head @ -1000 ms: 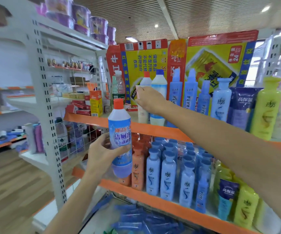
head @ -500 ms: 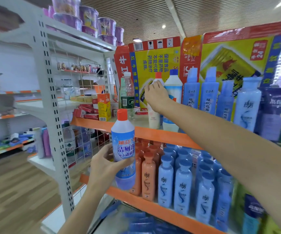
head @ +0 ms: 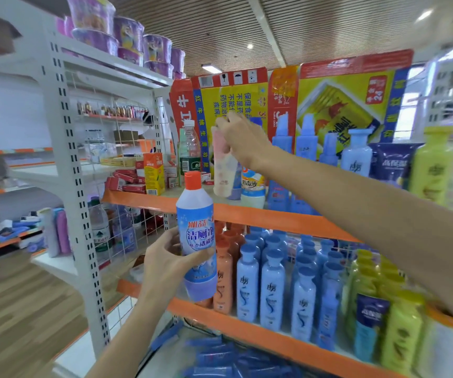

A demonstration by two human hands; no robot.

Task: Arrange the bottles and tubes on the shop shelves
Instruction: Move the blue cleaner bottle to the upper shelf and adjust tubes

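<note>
Orange edging runs along the upper shelf (head: 260,214), where the right hand (head: 243,141) reaches in from the right and grips the top of a pale bottle (head: 223,170); its fingers are curled round the neck, and the cap is hidden behind them. That bottle is motion-blurred and leans a little, its base at or just above the shelf near the front edge — I cannot tell whether it touches. Just right of it stands a white bottle (head: 252,186) with a blue cap, partly behind the wrist, and further right a row of blue bottles (head: 305,148), a dark tube (head: 393,165) and a yellow bottle (head: 432,165). A clear water bottle (head: 189,148) stands to the left of the pale one. The left hand (head: 169,264) holds a cleaner bottle (head: 196,236) upright in the air in front of the shelves — blue and white label, orange cap — with the thumb across the front of the lower body and the fingers wrapped behind. It hangs below the upper shelf's edge and in front of the lower shelf (head: 247,327), where orange bottles (head: 224,276) and more blue ones stand in rows. Red and yellow cartons (head: 337,105) stand behind the upper row.
</note>
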